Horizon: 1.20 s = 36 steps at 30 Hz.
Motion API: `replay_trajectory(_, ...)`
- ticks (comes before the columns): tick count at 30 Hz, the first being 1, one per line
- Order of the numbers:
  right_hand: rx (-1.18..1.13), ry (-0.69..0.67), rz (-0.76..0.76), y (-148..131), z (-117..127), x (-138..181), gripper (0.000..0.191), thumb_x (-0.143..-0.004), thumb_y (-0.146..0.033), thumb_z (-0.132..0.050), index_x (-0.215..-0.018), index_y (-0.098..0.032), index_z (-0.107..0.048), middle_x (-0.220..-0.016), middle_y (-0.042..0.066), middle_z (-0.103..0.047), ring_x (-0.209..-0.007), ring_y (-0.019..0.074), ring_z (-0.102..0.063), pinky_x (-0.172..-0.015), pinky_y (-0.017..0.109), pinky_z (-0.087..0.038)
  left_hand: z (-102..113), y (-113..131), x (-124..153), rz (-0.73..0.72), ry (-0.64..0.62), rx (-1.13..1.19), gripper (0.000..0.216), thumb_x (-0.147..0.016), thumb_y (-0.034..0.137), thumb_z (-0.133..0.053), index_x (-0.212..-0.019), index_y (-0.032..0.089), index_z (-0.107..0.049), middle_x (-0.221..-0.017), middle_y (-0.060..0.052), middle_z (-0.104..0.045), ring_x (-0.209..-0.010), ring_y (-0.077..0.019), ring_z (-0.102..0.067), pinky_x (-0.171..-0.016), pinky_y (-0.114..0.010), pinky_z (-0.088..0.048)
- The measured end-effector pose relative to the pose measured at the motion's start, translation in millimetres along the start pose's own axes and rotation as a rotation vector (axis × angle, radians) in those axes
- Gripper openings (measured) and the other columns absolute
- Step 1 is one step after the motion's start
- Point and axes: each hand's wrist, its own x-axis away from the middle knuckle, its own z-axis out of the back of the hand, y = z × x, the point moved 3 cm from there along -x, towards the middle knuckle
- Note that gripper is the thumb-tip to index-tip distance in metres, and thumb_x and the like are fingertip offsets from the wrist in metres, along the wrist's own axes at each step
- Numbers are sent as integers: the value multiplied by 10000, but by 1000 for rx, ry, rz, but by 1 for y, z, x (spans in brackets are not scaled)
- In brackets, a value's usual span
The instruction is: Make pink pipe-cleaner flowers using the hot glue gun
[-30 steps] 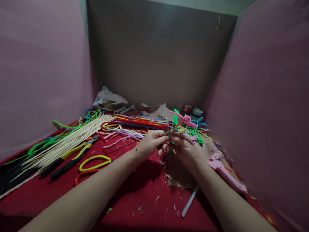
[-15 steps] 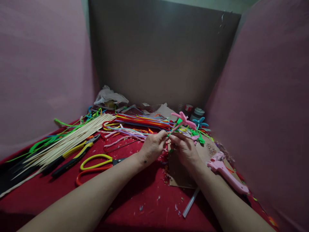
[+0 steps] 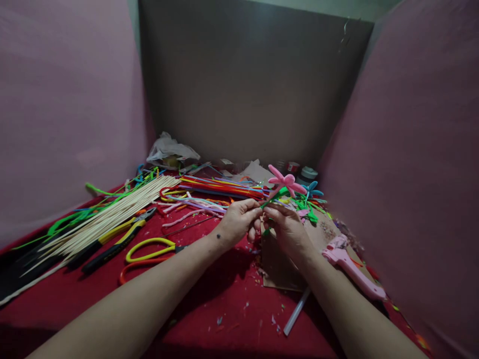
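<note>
My left hand [image 3: 236, 222] and my right hand [image 3: 287, 230] meet over the red table [image 3: 209, 309], both pinched on the green stem [image 3: 272, 198] of a pipe-cleaner flower. Its pink petals [image 3: 285, 181] stand just above and beyond my fingers. The fingertips of the two hands touch around the stem. A short green end pokes out below my right fingers.
A pile of coloured pipe cleaners [image 3: 220, 189] lies behind my hands, with wooden skewers [image 3: 108, 214], pliers [image 3: 116, 239] and yellow and orange scissors [image 3: 149, 249] to the left. A pink glue gun [image 3: 352, 269] and cardboard sheet [image 3: 280, 269] lie at right. Panels wall in the table.
The pink flower has turned and risen a little between my fingers. A green loop that stood beside the petals a second ago is now down along the stem. My hands stayed in place.
</note>
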Motion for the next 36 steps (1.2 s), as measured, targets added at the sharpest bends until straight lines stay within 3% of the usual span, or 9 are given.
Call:
replay_trajectory(7, -10, 5, -16, 2, -3, -2, 146, -676, -314, -663, -747, -188, -683, -685, 9, -637, -655, 152, -554, -618, 274, -425, 2, -8, -1, 150, -188, 335, 185, -754, 292, -600, -719, 136, -506, -447, 79, -480, -254, -36, -343, -276, -182, -376)
replay_trajectory(10, 21, 46, 18, 6, -1, -3, 170, -672, -327, -665, -768, -189, -686, -690, 19, -640, -662, 168, -559, -599, 284, -422, 1, -6, -1, 161, -195, 304, 196, -767, 310, -577, -714, 139, -498, -447, 79, -469, -254, -31, -325, -290, -176, -351)
replay_trajectory(13, 104, 100, 74, 7, 3, -2, 121, -700, -321, -641, -715, -209, -682, -655, 13, -622, -633, 168, -537, -579, 290, -398, 1, -5, 0, 64, -88, -8, 181, -807, 275, -498, -677, 150, -485, -493, 39, -518, -318, -60, -435, -353, -180, -346)
replay_trajectory(17, 236, 122, 107, 5, 6, 1, 123, -725, -312, -624, -663, -216, -666, -621, 2, -585, -595, 152, -479, -570, 291, -367, 4, -3, 4, -272, 141, -644, 117, -802, 221, -494, -696, 178, -522, -560, 14, -529, -491, -99, -492, -497, -208, -341)
replay_trajectory(20, 260, 112, 103, 4, 4, 2, 130, -743, -314, -615, -690, -206, -667, -645, -5, -572, -582, 130, -441, -572, 281, -355, 5, -6, 5, -382, 171, -842, 113, -809, 198, -480, -708, 186, -530, -589, 7, -524, -533, -111, -484, -535, -228, -320)
replay_trajectory(22, 227, 87, 84, 4, 1, 1, 136, -737, -323, -625, -727, -197, -675, -648, -7, -570, -585, 125, -439, -583, 276, -359, 7, -8, 3, -306, 139, -753, 141, -823, 199, -452, -700, 185, -519, -541, 28, -486, -464, -95, -452, -494, -219, -312)
replay_trajectory(27, 51, 31, 33, 5, -3, 0, 185, -711, -369, -652, -708, -184, -656, -636, 0, -583, -603, 135, -483, -582, 275, -383, 7, -6, -3, 8, -20, -198, 196, -816, 289, -477, -667, 162, -483, -472, 61, -472, -296, -52, -407, -339, -175, -284)
replay_trajectory(31, 49, -42, 20, 2, -3, 1, 167, -745, -327, -625, -662, -183, -623, -607, -12, -547, -561, 121, -466, -544, 265, -372, 8, -4, -4, 81, -106, 106, 222, -745, 330, -602, -695, 130, -519, -459, 64, -491, -275, -34, -393, -308, -154, -320)
replay_trajectory(36, 76, -30, 46, -2, -2, 1, 109, -735, -278, -625, -683, -184, -640, -659, -6, -569, -616, 123, -480, -583, 256, -384, 10, -11, -4, 219, -242, 366, 150, -739, 243, -616, -731, 125, -524, -464, 78, -461, -262, -7, -280, -288, -159, -342)
